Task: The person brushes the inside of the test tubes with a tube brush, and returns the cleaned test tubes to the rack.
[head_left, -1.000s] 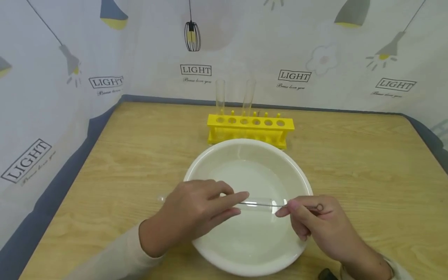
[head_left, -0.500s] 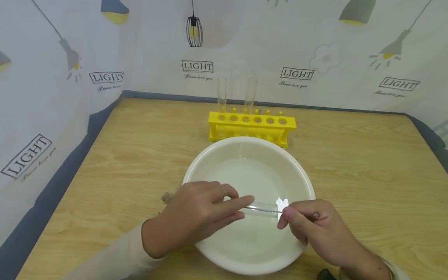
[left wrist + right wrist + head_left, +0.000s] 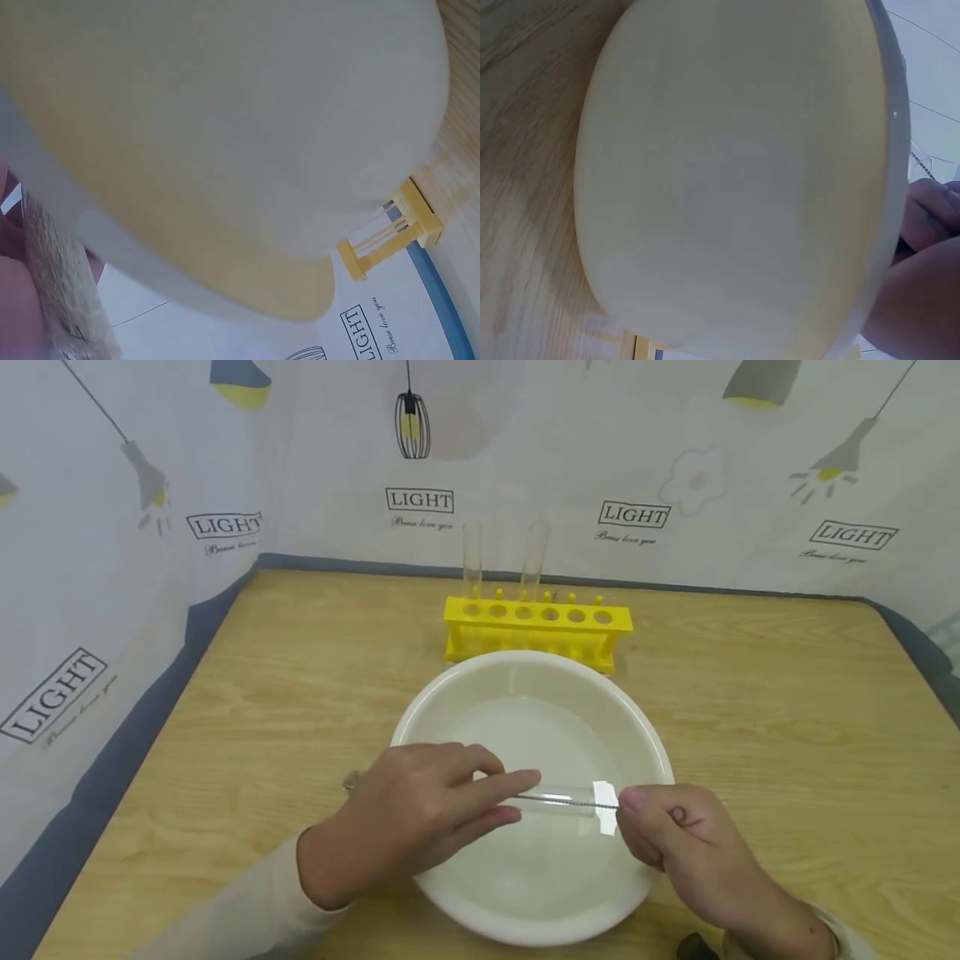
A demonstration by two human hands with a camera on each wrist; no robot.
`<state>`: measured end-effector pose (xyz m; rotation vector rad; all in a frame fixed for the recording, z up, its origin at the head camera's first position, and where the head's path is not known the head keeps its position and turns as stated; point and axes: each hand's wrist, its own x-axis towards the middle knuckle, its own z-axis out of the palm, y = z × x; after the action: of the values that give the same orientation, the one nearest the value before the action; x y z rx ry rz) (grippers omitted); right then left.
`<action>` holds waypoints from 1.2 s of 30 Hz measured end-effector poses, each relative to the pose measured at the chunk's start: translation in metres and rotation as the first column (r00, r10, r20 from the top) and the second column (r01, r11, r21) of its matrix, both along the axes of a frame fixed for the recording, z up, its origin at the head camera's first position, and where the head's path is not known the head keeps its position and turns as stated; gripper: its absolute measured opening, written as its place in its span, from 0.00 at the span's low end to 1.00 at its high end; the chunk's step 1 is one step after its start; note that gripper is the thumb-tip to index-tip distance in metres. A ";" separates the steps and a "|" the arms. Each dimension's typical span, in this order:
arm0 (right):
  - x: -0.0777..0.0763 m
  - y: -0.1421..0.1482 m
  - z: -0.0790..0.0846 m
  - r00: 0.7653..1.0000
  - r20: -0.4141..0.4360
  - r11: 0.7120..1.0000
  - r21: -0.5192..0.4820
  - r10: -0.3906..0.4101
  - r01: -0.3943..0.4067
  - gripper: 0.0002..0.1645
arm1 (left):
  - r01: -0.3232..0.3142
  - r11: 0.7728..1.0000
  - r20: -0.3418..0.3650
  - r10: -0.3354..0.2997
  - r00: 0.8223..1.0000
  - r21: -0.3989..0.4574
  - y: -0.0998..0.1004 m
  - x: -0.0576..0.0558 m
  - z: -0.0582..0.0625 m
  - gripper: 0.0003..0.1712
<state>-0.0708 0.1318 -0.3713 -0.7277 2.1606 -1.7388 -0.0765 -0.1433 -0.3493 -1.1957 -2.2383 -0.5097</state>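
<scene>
Over the white basin, my left hand (image 3: 420, 810) holds a clear glass test tube (image 3: 566, 812) level, its mouth toward the right. My right hand (image 3: 690, 852) pinches the twisted wire handle of a test tube brush (image 3: 607, 806); a loop ends the handle. The wire runs into the tube's mouth. Pale bristles show at the closed end, left of the left hand. In the left wrist view, bristles fill the tube (image 3: 64, 277) beside the fingers. The left palm hides the tube's middle.
The white basin (image 3: 450, 910) holds water. Behind it stands a yellow rack (image 3: 536, 618) with two clear test tubes (image 3: 534, 556) upright in it. A dark object (image 3: 696, 947) lies at the front edge, by the right wrist. Printed cloth surrounds the wooden table (image 3: 787, 693).
The brush has slid deeper into the tube; its bristles now show at the closed end. The right hand has come closer to the tube's mouth. The left hand keeps its hold.
</scene>
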 end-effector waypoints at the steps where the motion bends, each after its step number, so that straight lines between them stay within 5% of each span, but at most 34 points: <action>1: 0.000 0.000 0.000 1.000 0.003 1.000 0.003 -0.004 0.004 0.25 | 0.000 1.000 0.004 0.000 1.000 -0.001 0.000 0.000 0.001 0.18; 10: -0.003 0.003 0.010 0.999 0.031 0.996 0.075 -0.041 0.039 0.25 | 0.001 1.000 0.028 -0.001 1.000 -0.011 -0.002 -0.002 0.004 0.19; 21: -0.003 0.010 0.014 0.997 0.011 0.996 0.051 -0.070 0.070 0.26 | -0.001 1.000 0.055 0.001 0.998 -0.015 -0.005 -0.003 0.009 0.19; 28: -0.009 0.012 0.008 1.000 -0.016 0.983 -0.181 -0.021 0.018 0.25 | -0.006 1.000 0.072 0.007 0.997 -0.010 -0.008 -0.004 0.010 0.19; 31: -0.010 0.013 0.009 1.000 -0.007 0.978 -0.207 -0.002 0.001 0.25 | -0.006 1.000 0.079 0.006 0.997 -0.005 -0.009 -0.004 0.009 0.20; 36: -0.015 0.014 0.009 0.998 -0.034 0.939 -0.340 0.050 -0.059 0.25 | -0.009 1.000 0.077 0.009 0.997 -0.002 -0.010 -0.005 0.011 0.20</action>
<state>-0.0855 0.1453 -0.3624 -0.8850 1.8507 -2.1114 -0.0811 -0.1535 -0.3383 -1.1842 -2.3085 -0.5597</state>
